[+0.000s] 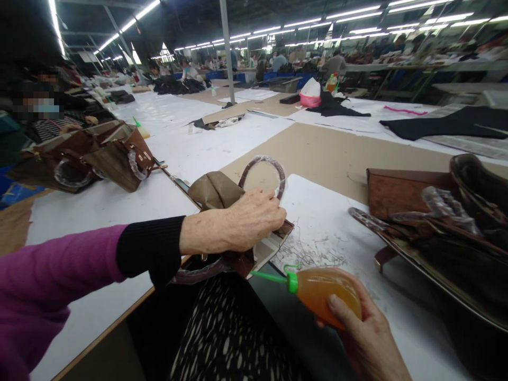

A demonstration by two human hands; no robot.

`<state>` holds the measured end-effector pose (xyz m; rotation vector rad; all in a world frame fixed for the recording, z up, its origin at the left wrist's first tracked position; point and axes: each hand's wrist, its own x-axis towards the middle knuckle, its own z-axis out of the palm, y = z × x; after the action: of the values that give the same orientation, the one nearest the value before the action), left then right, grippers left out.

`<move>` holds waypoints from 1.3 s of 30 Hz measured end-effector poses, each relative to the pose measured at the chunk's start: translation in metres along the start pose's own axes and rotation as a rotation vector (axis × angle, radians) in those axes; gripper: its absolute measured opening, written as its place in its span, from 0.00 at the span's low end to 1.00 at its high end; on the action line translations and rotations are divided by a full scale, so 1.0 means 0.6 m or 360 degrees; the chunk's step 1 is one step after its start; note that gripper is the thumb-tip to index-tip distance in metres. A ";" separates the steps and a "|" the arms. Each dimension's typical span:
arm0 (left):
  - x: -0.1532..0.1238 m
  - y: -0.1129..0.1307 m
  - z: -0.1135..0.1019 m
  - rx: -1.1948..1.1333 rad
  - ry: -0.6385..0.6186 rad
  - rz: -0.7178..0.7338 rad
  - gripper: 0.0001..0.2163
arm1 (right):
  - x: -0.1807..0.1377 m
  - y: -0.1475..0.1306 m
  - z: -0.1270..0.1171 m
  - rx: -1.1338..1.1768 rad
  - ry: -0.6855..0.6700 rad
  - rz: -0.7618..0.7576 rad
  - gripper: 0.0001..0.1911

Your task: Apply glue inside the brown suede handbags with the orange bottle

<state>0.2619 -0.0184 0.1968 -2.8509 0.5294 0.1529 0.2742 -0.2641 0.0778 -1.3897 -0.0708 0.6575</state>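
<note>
Closest to me, below the edge of the counter [91,227], is a black-and-cream patterned garment [226,328] on the person at work. The right hand [367,330] comes in low on that side, its fingers wrapped round a clear bottle [327,293] of amber liquid, the thumb lying along its side. The bottle is tilted flat, and its thin green nozzle [272,277] points at the bag; I can't tell whether the tip touches it.

The left arm, in a purple sleeve [75,259] with a black cuff [153,246], reaches across. The left hand [242,219] is over the olive-brown bag [214,189], its fingers bent down beside an upright handle [282,177] wrapped in clear plastic. The hand itself hides how tightly they close and on what. The bag lies at the counter's near edge, right in front of the person.

Just beyond the bottle, loose thread ends [317,248] litter the white covering. More brown bags [405,193] lie to the right, and others stand together on the left [119,159], near a co-worker in stripes [50,127].

Farther along are a tan sheet [313,153], dark cloth [448,123] and a pink container [310,96] with something white in it. A pale post [227,53] rises behind, and past it more people work under long strip lights [357,13].
</note>
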 end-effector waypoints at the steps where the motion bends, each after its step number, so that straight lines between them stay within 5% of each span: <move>1: 0.000 0.000 0.001 0.0002 -0.0006 -0.0005 0.06 | -0.003 0.000 0.002 0.0009 0.0011 0.0005 0.28; 39: -0.008 -0.009 0.025 -0.0014 0.0167 0.0009 0.05 | -0.040 -0.003 0.043 0.0235 0.0222 0.0225 0.30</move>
<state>0.2586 -0.0083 0.1840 -2.8785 0.5587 0.0067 0.2445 -0.2527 0.0926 -1.3020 0.1850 0.6677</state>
